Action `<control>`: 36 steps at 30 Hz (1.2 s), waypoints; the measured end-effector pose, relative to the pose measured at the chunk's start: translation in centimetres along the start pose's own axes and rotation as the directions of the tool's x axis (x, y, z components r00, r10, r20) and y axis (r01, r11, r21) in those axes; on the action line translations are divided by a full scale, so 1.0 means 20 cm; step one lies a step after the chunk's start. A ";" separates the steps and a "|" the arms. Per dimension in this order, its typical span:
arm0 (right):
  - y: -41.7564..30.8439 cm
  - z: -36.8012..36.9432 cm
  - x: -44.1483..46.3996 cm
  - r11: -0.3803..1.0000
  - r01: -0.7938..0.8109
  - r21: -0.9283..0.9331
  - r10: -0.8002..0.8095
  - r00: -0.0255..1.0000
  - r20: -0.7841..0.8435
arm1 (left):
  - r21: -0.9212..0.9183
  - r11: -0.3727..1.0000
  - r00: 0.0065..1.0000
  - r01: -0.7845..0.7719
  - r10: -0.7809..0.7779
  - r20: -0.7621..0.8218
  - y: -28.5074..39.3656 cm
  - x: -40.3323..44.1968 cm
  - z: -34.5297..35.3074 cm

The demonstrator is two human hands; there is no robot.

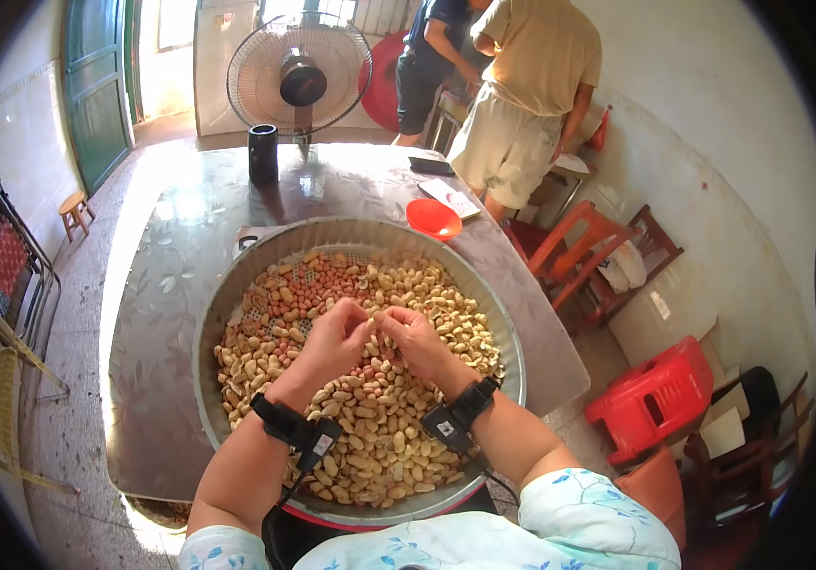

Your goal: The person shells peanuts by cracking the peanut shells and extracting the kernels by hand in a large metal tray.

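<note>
Both hands meet over the wide pan (204, 380), just above the peanuts (379, 451). The left hand (335, 340) and the right hand (419, 347) have thumb and fingers pressed together at the tips, pinching what looks like one peanut (374, 322) between them, though it is small and partly hidden by the fingers. Unshelled nuts fill the near and right parts of the pan; red kernels (327, 288) lie toward the far left, beyond the left hand. A black band (279, 421) sits on the left wrist, another on the right.

The pan rests at the near edge of the table (165, 332). Near its far rim stands a red bowl (433, 218), with paper (450, 198) and a phone (432, 166) beyond. A black cup (262, 154) stands before the fan (302, 81). Two people are at the back.
</note>
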State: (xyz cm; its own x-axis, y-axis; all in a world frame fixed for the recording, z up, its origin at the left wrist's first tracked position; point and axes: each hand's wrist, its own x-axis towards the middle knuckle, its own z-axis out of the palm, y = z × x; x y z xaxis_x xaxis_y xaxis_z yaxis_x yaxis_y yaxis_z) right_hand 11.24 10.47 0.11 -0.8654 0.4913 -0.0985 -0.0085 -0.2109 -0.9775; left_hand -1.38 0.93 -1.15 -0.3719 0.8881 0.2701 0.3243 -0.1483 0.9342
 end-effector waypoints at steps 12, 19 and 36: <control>0.01 0.01 0.00 0.993 0.038 0.115 -0.030 0.997 -0.070 | -0.141 0.985 0.993 0.102 -0.092 0.080 0.06 -0.03 0.01; 0.07 0.04 0.03 0.987 0.114 0.111 -0.100 0.988 -0.120 | -0.261 0.964 0.998 0.060 -0.055 0.028 0.07 -0.05 0.13; 0.04 0.04 0.04 0.928 0.092 0.361 -0.102 0.995 0.008 | -0.754 0.610 0.951 0.243 -0.301 0.063 0.16 -0.05 0.05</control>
State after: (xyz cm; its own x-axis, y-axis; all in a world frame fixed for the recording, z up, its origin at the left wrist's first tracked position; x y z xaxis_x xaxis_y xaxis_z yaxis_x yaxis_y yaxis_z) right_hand 10.11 9.99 -0.60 -0.8640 0.5035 0.0035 -0.2686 -0.4551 -0.8490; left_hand 0.84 0.06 1.32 -0.3969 0.9170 -0.0393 -0.5485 -0.2027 0.8112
